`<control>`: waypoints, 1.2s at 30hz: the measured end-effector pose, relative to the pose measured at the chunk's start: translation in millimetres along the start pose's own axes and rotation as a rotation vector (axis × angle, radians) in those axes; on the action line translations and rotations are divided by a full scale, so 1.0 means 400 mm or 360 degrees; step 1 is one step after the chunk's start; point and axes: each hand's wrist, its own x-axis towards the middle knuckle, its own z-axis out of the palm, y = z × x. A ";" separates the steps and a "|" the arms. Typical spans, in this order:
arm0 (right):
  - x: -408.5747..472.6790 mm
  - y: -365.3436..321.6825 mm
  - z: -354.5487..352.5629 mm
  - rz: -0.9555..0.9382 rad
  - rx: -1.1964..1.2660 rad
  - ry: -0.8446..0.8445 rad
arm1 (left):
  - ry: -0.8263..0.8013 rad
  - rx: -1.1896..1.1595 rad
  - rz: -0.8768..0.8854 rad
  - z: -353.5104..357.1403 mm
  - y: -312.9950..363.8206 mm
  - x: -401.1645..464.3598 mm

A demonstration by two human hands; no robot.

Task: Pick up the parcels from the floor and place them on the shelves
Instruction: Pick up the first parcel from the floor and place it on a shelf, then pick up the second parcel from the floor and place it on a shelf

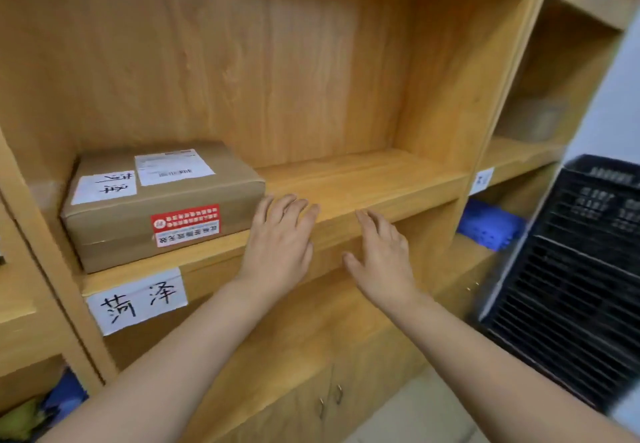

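Your parcel (162,203), a brown taped box with a white address label on top and a red sticker on its front, sits flat at the left end of the middle shelf (363,179), its front face close to the shelf's edge. Your left hand (280,245) is spread wide and holds nothing, fingertips at the shelf edge just beside the box's right corner; whether they touch it is hard to tell. Your right hand (381,255) is likewise flat, wide and empty, further along the shelf's front edge and well apart from the box. This looks like the release after placing, so check that the box rests fully on the board with no corner overhanging, and nudge it back with your left palm if it does. Leave the bare stretch of shelf to its right free for the next one. A handwritten paper tag (136,300) hangs below the box. Mind the black slatted crate (575,269) close on your right when you turn away.
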 end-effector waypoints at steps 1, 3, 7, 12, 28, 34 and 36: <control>-0.021 0.030 -0.007 0.0046 -0.0029 -0.0004 | -0.0033 -0.0052 0.0029 0.018 0.031 0.007; -0.066 0.093 -0.031 0.0158 -0.0076 -0.0010 | -0.0078 -0.0165 0.0114 0.047 0.106 0.021; -0.179 0.240 -0.109 0.0409 -0.0190 -0.0013 | -0.0177 -0.0332 0.0331 0.082 0.282 0.031; -0.328 0.412 -0.226 0.0658 -0.0298 0.0035 | -0.0214 -0.0477 0.0485 0.096 0.504 0.034; -0.875 0.943 -0.636 0.1225 -0.0340 0.0148 | -0.0543 -0.1072 0.0852 -0.033 1.387 -0.010; -1.122 1.074 -0.759 0.1554 -0.0435 0.0156 | -0.0674 -0.1209 0.1095 -0.090 1.679 -0.066; -1.202 1.107 -0.804 0.1687 -0.0469 0.0209 | -0.0729 -0.1280 0.1172 -0.116 1.778 -0.081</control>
